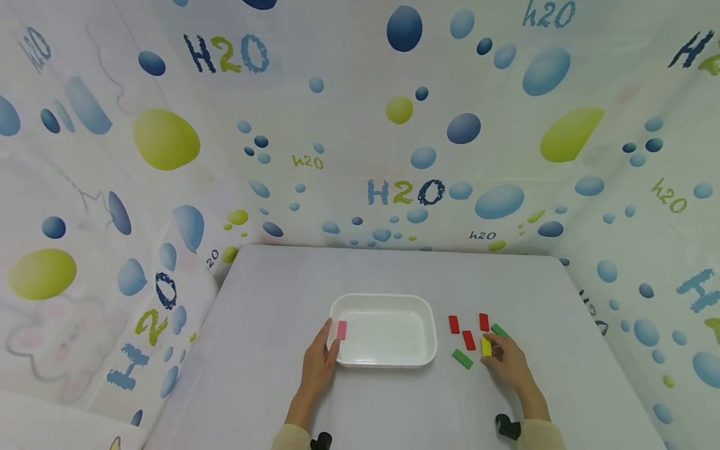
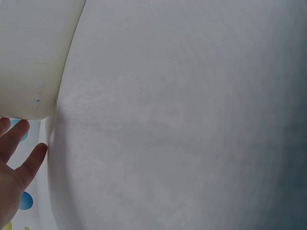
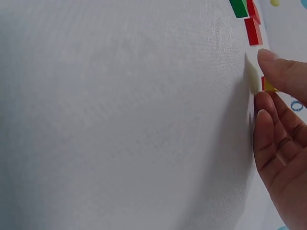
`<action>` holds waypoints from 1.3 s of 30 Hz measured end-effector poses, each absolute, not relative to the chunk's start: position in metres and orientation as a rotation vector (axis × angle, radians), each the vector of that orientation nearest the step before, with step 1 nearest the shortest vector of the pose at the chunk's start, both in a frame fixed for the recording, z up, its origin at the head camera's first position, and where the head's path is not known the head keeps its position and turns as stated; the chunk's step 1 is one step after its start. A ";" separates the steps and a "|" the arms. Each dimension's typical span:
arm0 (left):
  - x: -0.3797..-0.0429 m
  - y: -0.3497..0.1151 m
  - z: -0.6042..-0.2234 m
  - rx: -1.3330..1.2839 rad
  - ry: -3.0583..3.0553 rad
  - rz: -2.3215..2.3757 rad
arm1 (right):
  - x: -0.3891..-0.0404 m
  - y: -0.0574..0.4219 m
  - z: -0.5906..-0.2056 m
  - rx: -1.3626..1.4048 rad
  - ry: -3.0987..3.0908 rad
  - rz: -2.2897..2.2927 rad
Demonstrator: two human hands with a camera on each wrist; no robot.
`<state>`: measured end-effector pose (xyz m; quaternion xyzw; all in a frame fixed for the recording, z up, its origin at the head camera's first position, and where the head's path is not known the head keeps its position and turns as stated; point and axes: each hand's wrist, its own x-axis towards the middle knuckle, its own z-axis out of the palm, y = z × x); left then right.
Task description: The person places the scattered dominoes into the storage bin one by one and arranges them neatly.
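A white tray (image 1: 388,331) lies on the table with a pink block (image 1: 342,330) inside, by its left wall. Against the tray's left side rests my left hand (image 1: 319,362); in the left wrist view, its extended fingertips (image 2: 21,125) meet the tray's wall. Right of the tray, my right hand (image 1: 509,359) pinches a yellow block (image 1: 486,347) between thumb and fingers, low over the table. The right wrist view shows that block mostly hidden behind the thumb (image 3: 268,60). A green block (image 1: 498,329) lies just beyond this hand, partly covered by it.
Between tray and right hand lie red blocks (image 1: 454,324), (image 1: 469,340) and another green block (image 1: 462,359). One more red block (image 1: 484,322) is beyond the yellow one. A patterned sheet (image 1: 349,125) surrounds the white table (image 1: 270,300) at the back and sides.
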<state>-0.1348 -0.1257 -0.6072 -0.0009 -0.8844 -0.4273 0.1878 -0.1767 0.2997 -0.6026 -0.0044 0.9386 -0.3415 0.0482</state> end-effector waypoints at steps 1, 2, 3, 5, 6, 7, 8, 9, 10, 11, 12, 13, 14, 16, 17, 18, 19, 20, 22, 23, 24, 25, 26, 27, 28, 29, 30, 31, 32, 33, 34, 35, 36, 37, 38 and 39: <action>-0.135 -0.126 -0.607 -0.004 -2.486 -1.208 | -0.176 0.300 -0.602 -0.008 2.858 -1.047; -0.135 -0.126 -0.608 -0.006 -2.487 -1.208 | -0.175 0.300 -0.602 0.001 2.856 -1.055; -0.136 -0.126 -0.608 -0.011 -2.490 -1.205 | -0.175 0.300 -0.602 0.010 2.855 -1.057; -0.136 -0.127 -0.608 -0.011 -2.495 -1.212 | -0.173 0.300 -0.600 0.034 2.847 -1.069; -0.137 -0.127 -0.608 -0.011 -2.497 -1.216 | -0.172 0.300 -0.599 0.041 2.844 -1.076; -0.137 -0.127 -0.608 -0.010 -2.499 -1.217 | -0.172 0.300 -0.598 0.049 2.843 -1.083; -0.137 -0.127 -0.608 -0.009 -2.503 -1.220 | -0.171 0.300 -0.597 0.052 2.848 -1.086; -0.137 -0.128 -0.608 -0.006 -2.505 -1.226 | -0.171 0.300 -0.595 0.057 2.853 -1.087; -0.138 -0.128 -0.608 -0.002 -2.505 -1.235 | -0.171 0.299 -0.593 0.056 2.863 -1.090; -0.138 -0.128 -0.608 -0.001 -2.507 -1.237 | -0.170 0.299 -0.591 0.054 2.874 -1.093; -0.138 -0.128 -0.608 -0.003 -2.507 -1.234 | -0.170 0.298 -0.589 0.048 2.892 -1.092; -0.138 -0.128 -0.608 -0.006 -2.505 -1.229 | -0.171 0.297 -0.587 0.041 2.913 -1.089; -0.139 -0.129 -0.608 -0.001 -2.511 -1.229 | -0.171 0.297 -0.585 0.035 2.935 -1.084; -0.139 -0.129 -0.608 0.003 -2.517 -1.230 | -0.172 0.295 -0.581 0.020 2.975 -1.083; -0.140 -0.130 -0.608 0.004 -2.518 -1.229 | -0.172 0.295 -0.580 0.014 2.998 -1.082; -0.140 -0.130 -0.608 0.005 -2.519 -1.232 | -0.173 0.294 -0.578 0.007 3.023 -1.082; -0.140 -0.130 -0.608 0.009 -2.519 -1.240 | -0.174 0.293 -0.577 0.004 3.042 -1.085; -0.140 -0.131 -0.608 0.014 -2.523 -1.251 | -0.174 0.291 -0.575 0.002 3.057 -1.095; -0.140 -0.131 -0.608 0.012 -2.518 -1.251 | -0.175 0.289 -0.571 0.002 3.090 -1.120; -0.140 -0.131 -0.608 0.013 -2.515 -1.254 | -0.176 0.288 -0.569 0.007 3.105 -1.127; -0.141 -0.131 -0.608 0.013 -2.511 -1.260 | -0.177 0.286 -0.567 0.012 3.113 -1.139; -0.141 -0.131 -0.608 0.012 -2.510 -1.261 | -0.177 0.285 -0.565 0.020 3.119 -1.147; -0.141 -0.132 -0.607 0.009 -2.507 -1.262 | -0.178 0.284 -0.564 0.028 3.127 -1.152; -0.141 -0.132 -0.607 0.003 -2.505 -1.262 | -0.179 0.283 -0.562 0.035 3.134 -1.153; -0.142 -0.132 -0.607 -0.002 -2.503 -1.265 | -0.180 0.283 -0.561 0.042 3.141 -1.151; -0.142 -0.132 -0.607 -0.008 -2.501 -1.267 | -0.180 0.282 -0.561 0.047 3.146 -1.152; -0.142 -0.133 -0.607 -0.014 -2.500 -1.265 | -0.181 0.281 -0.560 0.052 3.150 -1.157; -0.143 -0.133 -0.607 -0.019 -2.499 -1.262 | -0.181 0.280 -0.559 0.058 3.154 -1.156; -0.143 -0.133 -0.607 -0.023 -2.499 -1.259 | -0.182 0.279 -0.558 0.064 3.157 -1.161; -0.143 -0.133 -0.607 -0.025 -2.499 -1.254 | -0.183 0.278 -0.558 0.069 3.160 -1.167; -0.144 -0.134 -0.607 -0.026 -2.498 -1.250 | -0.184 0.277 -0.557 0.075 3.163 -1.173; -0.144 -0.134 -0.607 -0.026 -2.497 -1.248 | -0.185 0.275 -0.555 0.081 3.165 -1.185; -0.144 -0.134 -0.607 -0.027 -2.496 -1.240 | -0.186 0.273 -0.554 0.086 3.168 -1.196; -0.145 -0.134 -0.607 -0.028 -2.497 -1.234 | -0.187 0.271 -0.552 0.088 3.170 -1.209; -0.145 -0.134 -0.607 -0.028 -2.496 -1.230 | -0.188 0.269 -0.551 0.085 3.172 -1.225; -0.145 -0.135 -0.607 -0.028 -2.495 -1.228 | -0.190 0.266 -0.549 0.079 3.176 -1.238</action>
